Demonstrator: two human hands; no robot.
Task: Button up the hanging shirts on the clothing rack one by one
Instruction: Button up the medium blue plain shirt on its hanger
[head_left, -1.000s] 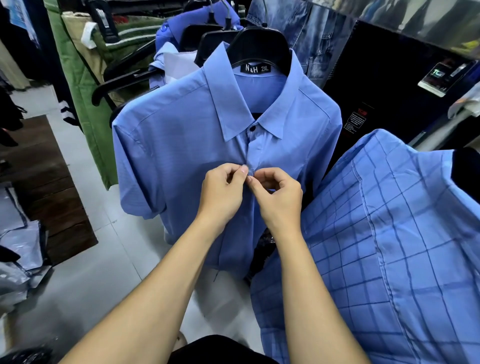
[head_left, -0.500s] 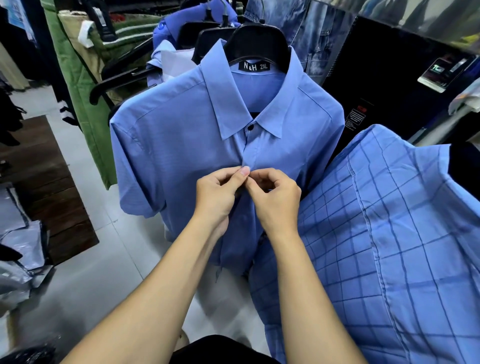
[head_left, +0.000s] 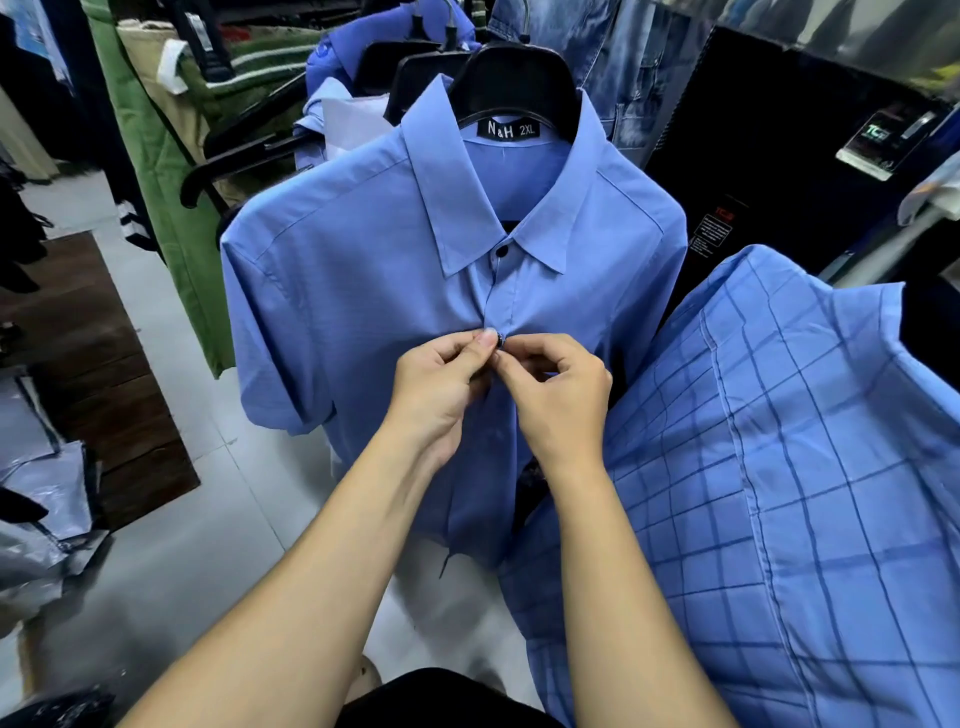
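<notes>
**Second button on the blue shirt**

My left hand (head_left: 441, 384) and right hand (head_left: 558, 395) both pinch the blue shirt (head_left: 363, 291) placket around one small button (head_left: 502, 340), mid-chest. Top button (head_left: 502, 252) done. One checked shirt (head_left: 779, 467) hangs right beside it.

A blue shirt (head_left: 363, 291) hangs on a black hanger (head_left: 514, 78). The left hand (head_left: 441, 384) and right hand (head_left: 561, 395) pinch a small button (head_left: 502, 340) at its front. The top button (head_left: 502, 252) is done up.
</notes>
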